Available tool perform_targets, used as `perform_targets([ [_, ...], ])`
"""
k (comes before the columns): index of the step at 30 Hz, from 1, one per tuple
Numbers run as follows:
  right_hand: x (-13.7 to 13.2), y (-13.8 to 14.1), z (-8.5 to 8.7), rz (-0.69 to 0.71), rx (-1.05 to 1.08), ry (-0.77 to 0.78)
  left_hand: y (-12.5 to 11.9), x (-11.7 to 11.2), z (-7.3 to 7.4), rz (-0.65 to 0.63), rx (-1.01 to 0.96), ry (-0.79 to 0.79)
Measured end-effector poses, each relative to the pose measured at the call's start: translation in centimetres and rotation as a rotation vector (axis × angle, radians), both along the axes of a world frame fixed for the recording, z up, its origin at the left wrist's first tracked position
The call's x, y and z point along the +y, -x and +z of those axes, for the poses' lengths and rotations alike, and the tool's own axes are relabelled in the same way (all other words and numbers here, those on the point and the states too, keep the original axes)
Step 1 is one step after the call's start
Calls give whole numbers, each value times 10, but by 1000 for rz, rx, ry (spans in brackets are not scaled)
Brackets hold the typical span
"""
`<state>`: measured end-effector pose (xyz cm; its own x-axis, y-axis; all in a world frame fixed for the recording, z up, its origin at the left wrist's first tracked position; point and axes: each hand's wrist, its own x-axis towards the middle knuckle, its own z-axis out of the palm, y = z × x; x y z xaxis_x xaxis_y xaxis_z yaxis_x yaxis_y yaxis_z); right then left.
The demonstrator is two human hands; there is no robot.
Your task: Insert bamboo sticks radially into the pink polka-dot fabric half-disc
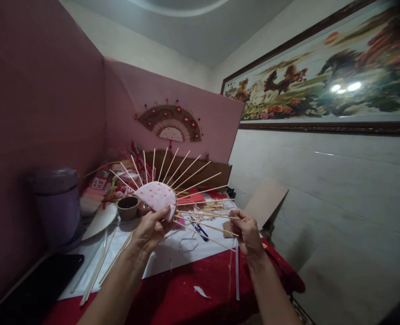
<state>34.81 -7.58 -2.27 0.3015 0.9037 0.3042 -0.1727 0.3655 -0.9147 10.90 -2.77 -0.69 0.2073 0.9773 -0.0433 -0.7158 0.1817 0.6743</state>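
A half-round fan frame [155, 194] is held up above the table, near the middle of the view. Its base is covered in pale cloth marked with pinkish-red dots, and thin sticks [192, 175] are spread from its curved edge like rays. The base is grasped at its lower right by the left hand [152, 228], with the thumb laid over the dotted cloth. At the right of the frame, the outer end of one of the lower sticks is pinched between the thumb and fingers of the right hand [247, 230]; exactly how many sticks are caught there cannot be told.

The table is covered by a red cloth [176, 300], on which white paper [167, 266] is spread. A blue tool [200, 229] is seen on the paper between the hands, below the sticks. To the left of the frame, a brown cup [128, 213] with dark contents is placed just beside a white half-round piece [100, 222]. Farther left, a purple container [57, 212] is seen, with a black flat object [40, 284] in front of it. A white scrap [201, 292] is left on the red cloth.

Behind, a decorated brown fan [195, 124] is displayed against a pink panel [216, 117], and a framed picture of horses [281, 85] is hung on the right wall.
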Motion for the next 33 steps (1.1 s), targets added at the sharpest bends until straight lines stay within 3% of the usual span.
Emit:
perform_targets([
  [5, -22, 3, 2, 17, -105, -72, 0, 2, -2, 12, 18, 8],
  [12, -33, 5, 7, -120, -317, -137, -2, 2, -4, 37, -3, -5],
  [19, -25, -2, 8, -46, -216, -41, -1, -3, 2, 27, 12, 15],
  [24, -24, -6, 14, -121, -88, -84, -4, -6, 3, -9, 117, -43],
  [29, -39, 5, 24, -221, -245, -166, -5, -3, 0, 23, 135, -33],
  [33, -54, 24, 32, -223, -364, -198, -4, 0, -4, 36, 127, -44],
])
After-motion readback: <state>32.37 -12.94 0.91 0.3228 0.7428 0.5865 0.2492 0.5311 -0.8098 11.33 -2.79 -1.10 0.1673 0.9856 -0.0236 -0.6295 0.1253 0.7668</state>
